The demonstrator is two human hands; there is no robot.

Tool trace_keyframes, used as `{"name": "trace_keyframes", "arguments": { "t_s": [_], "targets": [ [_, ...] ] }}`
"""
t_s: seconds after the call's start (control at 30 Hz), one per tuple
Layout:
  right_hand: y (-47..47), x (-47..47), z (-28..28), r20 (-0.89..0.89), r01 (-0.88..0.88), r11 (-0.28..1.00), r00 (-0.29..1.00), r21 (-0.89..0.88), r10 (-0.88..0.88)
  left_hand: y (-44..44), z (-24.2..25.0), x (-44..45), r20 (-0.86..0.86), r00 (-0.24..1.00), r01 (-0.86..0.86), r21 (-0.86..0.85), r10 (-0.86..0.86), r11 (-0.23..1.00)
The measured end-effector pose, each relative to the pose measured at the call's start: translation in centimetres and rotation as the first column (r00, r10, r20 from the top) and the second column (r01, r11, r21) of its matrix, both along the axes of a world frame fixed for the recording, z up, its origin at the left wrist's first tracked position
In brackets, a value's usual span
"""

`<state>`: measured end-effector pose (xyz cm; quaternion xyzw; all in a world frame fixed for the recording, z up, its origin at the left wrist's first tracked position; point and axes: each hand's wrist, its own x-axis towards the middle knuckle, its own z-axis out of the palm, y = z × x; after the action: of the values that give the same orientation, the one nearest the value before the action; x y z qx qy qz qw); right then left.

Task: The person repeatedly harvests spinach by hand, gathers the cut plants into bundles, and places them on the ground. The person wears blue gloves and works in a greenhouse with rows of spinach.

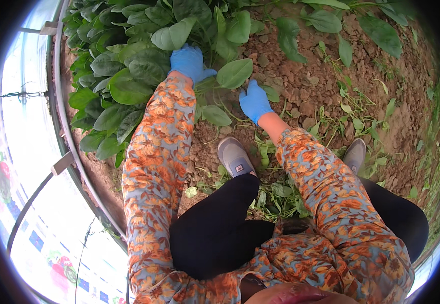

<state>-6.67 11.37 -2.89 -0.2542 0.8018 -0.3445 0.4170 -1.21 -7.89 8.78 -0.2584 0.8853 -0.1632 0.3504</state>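
Note:
My left hand (pixel 188 64), in a blue glove, reaches into the edge of a dense stand of leafy green plants (pixel 129 64) that look like spinach. Its thumb points right, and leaves hide the fingertips, so its grip is unclear. To the right and lower, my right hand (pixel 256 100), gloved in blue too, is low over the soil with its fingers pointing away from me. One broad leaf (pixel 235 73) lies between the hands, just beyond the right fingertips. Whether the right hand holds anything cannot be made out. Thin stems (pixel 225 108) trail beside it.
Crumbly brown soil (pixel 292 85) spreads to the right, with scattered cut greens (pixel 353 110). More loose leaves (pixel 280 197) lie between my shoes (pixel 235 155). A curved metal pipe (pixel 61 95) and translucent plastic sheeting (pixel 26 144) border the left side.

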Motion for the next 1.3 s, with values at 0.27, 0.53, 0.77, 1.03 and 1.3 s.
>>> {"name": "trace_keyframes", "arguments": {
  "t_s": [0.27,0.53,0.77,1.03,1.3],
  "targets": [
    [-0.4,1.4,1.0,0.081,0.02,0.999,0.997,0.028,-0.022,2.1,-2.0,0.5,0.13,0.991,0.059,-0.221,-0.03,0.974],
    [0.2,-0.8,2.4,-0.064,-0.099,0.991,0.992,0.089,0.104,2.4,-3.4,0.0,0.181,0.98,-0.023,-0.282,0.076,0.959],
    [0.7,-1.7,2.7,-0.051,-0.153,0.978,0.986,0.138,0.162,2.5,-4.7,0.4,0.121,0.983,-0.101,-0.283,0.141,0.954],
    [4.4,-4.0,4.9,-0.076,-0.184,0.962,0.976,0.204,0.203,2.3,-5.3,2.6,-0.012,1.0,0.002,-0.33,-0.006,0.944],
    [10.4,-2.0,3.3,-0.109,-0.062,0.99,0.991,0.127,0.076,2.3,-5.4,2.7,-0.054,0.995,-0.089,-0.258,0.078,0.962]
  ]
}}
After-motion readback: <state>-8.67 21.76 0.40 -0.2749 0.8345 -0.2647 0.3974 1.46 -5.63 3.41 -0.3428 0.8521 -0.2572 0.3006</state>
